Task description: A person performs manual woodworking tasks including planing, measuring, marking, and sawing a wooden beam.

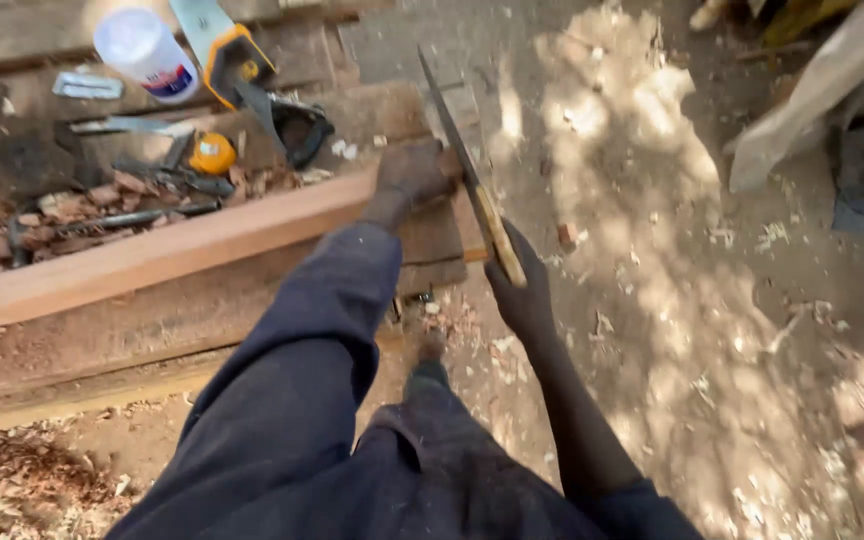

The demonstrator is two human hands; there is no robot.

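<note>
Fingers of right hand (pixel 524 290) clamped on saw (pixel 467 170), left hand (pixel 410 178) blurred on plank (pixel 182 250), grip unclear.

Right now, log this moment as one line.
left hand pressing on plank | right hand gripping long knife at plank end | white jar, saw on bench behind

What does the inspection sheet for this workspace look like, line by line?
Surface: rough wooden bench, dusty, with shavings.
Job's things: long reddish plank on the bench; handsaw at its end.
Clutter: white tub, yellow-handled saw, yellow tape measure, wood chips.
Grippers: left hand presses the plank's end; right hand, fingers closed on the handsaw's handle.
Cables: nothing seen.
Surroundings: sunlit dirt ground with shavings; pale board upper right.
</note>
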